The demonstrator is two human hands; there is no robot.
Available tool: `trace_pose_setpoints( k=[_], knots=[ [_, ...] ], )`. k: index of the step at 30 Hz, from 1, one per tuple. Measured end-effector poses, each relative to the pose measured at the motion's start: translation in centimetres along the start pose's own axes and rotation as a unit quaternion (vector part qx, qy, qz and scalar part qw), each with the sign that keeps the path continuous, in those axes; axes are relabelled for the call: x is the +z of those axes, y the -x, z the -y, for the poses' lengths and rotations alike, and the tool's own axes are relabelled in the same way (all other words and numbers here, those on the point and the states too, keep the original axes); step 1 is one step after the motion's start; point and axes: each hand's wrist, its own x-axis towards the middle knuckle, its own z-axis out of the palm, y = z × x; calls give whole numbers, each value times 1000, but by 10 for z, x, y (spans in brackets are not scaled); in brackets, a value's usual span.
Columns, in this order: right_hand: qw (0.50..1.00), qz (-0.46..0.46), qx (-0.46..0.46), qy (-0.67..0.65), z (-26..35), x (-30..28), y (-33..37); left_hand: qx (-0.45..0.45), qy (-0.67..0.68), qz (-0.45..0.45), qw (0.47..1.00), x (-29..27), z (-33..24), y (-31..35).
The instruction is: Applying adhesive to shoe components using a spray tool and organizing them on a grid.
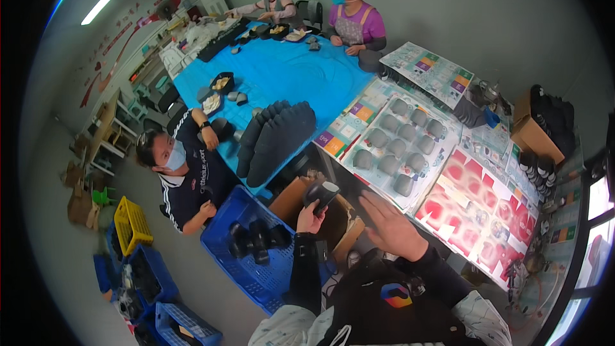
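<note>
Your left hand [310,219] has its grip wrapped around a black piece [324,193], held up beside the blue crate [272,282] and not yet set down. Your right hand [396,229] holds nothing that shows, its fingers stretched out near the tabletop [339,127]. Several black pieces [259,241] already lie in the crate. Grey cups [397,148] sit spread on the tabletop, seemingly unpacked; whether they're finished, I cannot tell.
</note>
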Motion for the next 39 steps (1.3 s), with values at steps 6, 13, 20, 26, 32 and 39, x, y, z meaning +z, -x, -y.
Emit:
trace_pose_setpoints(
  k=[6, 13, 20, 26, 32, 39],
  knots=[
    [993, 89, -32, -77, -33, 35, 2, -224, 329, -153, 904, -13, -12, -42],
    [974, 152, 165, 8, -87, 23, 60, -266, 410, -186, 852, -42, 31, -61],
    [937, 57, 343, -36, -118, 6, 130, -348, 393, -239, 817, -43, 93, -80],
    [922, 71, 380, -40, -126, 16, 137, -282, 385, -218, 851, -63, 126, -115],
    [920, 112, 373, -44, -139, 45, 123, -282, 331, -146, 889, -32, 117, -219],
    [922, 163, 350, -32, -146, 81, 108, -289, 274, -162, 903, -1, 182, -349]
  ],
)
